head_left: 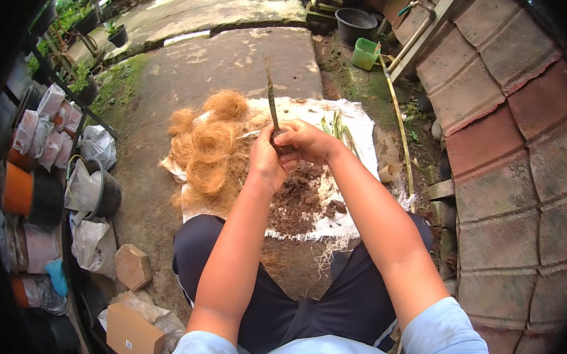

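In front of me, over a white sack cloth [359, 117], both hands meet around a slender dark green plant cutting [272, 103]. It stands upright, and thin brown strands fan out at its top. My left hand [267, 157] is closed around its lower part. From the other side, the fingers of my right hand [304, 140] close on the same spot, hiding the cutting's lower end. Tangled orange-brown coconut fibre [207, 152] lies on the cloth to the left. Below my hands is a heap of dark brown soil and fibre [296, 205]. Long green leaves [340, 129] lie behind my right wrist.
Potted plants, bagged bundles and a black bucket [108, 191] line the left side. A cardboard box [135, 337] sits at lower left. Far right are a black basin [355, 24] and green container [365, 54]. Roof tiles [492, 184] and a yellowish pole [398, 118] border the right.
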A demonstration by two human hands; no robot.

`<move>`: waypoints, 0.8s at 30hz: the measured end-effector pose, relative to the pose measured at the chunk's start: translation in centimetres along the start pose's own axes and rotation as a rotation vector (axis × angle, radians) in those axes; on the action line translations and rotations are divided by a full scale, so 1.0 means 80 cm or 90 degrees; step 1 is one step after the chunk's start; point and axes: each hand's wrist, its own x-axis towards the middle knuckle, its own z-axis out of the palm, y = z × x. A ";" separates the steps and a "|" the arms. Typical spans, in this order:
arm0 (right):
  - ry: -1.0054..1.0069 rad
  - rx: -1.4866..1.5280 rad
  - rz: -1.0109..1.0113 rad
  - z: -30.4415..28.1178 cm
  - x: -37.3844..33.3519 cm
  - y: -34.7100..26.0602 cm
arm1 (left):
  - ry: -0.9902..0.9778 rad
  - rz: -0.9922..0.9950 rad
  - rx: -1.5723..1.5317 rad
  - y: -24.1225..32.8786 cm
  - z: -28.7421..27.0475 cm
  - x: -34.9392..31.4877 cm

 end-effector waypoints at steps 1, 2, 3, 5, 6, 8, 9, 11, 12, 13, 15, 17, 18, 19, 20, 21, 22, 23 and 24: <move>-0.010 -0.019 0.014 -0.005 0.005 -0.005 | -0.045 -0.006 0.006 0.002 -0.010 0.004; -0.021 -0.038 0.027 -0.011 0.011 -0.011 | -0.090 -0.012 0.013 0.005 -0.021 0.009; -0.035 -0.051 0.045 -0.007 0.015 -0.014 | -0.127 -0.020 0.020 0.008 -0.027 0.007; -0.057 -0.037 0.056 -0.001 0.019 -0.020 | -0.090 0.000 0.020 0.010 -0.031 0.008; -0.058 -0.042 0.062 0.000 0.025 -0.022 | -0.072 0.009 0.022 0.012 -0.029 0.007; -0.064 -0.040 0.065 0.003 0.033 -0.021 | -0.043 0.019 0.028 0.016 -0.025 0.003; -0.071 -0.031 0.064 0.006 0.036 -0.017 | -0.023 0.024 0.030 0.016 -0.029 0.002; -0.084 -0.012 0.063 0.012 0.045 -0.009 | -0.028 0.016 0.028 0.022 -0.045 0.004; -0.090 -0.024 0.069 0.007 0.049 -0.006 | -0.037 0.010 0.028 0.026 -0.043 0.003; -0.096 -0.036 0.075 0.003 0.056 -0.003 | -0.011 0.009 0.021 0.026 -0.039 0.001; -0.123 -0.051 0.082 -0.005 0.068 0.002 | 0.045 0.010 0.006 0.024 -0.032 -0.004; -0.165 -0.055 0.081 -0.014 0.079 0.005 | 0.036 0.001 0.009 0.024 -0.031 -0.008; -0.183 -0.062 0.089 -0.023 0.088 0.009 | 0.030 -0.005 0.012 0.022 -0.031 -0.007; -0.198 -0.072 0.098 -0.032 0.094 0.011 | 0.025 -0.007 0.019 0.020 -0.031 -0.006; -0.211 -0.080 0.106 -0.042 0.097 0.014 | 0.019 -0.010 0.026 0.017 -0.031 -0.005; -0.210 -0.071 0.108 -0.039 0.099 0.015 | 0.020 -0.010 0.033 0.017 -0.034 -0.005; -0.208 -0.061 0.109 -0.038 0.099 0.018 | 0.022 -0.007 0.039 0.017 -0.036 -0.003; -0.204 -0.051 0.109 -0.038 0.097 0.020 | 0.022 -0.005 0.045 0.017 -0.038 -0.001; -0.203 -0.043 0.111 -0.034 0.094 0.019 | 0.025 -0.004 0.052 0.016 -0.041 -0.001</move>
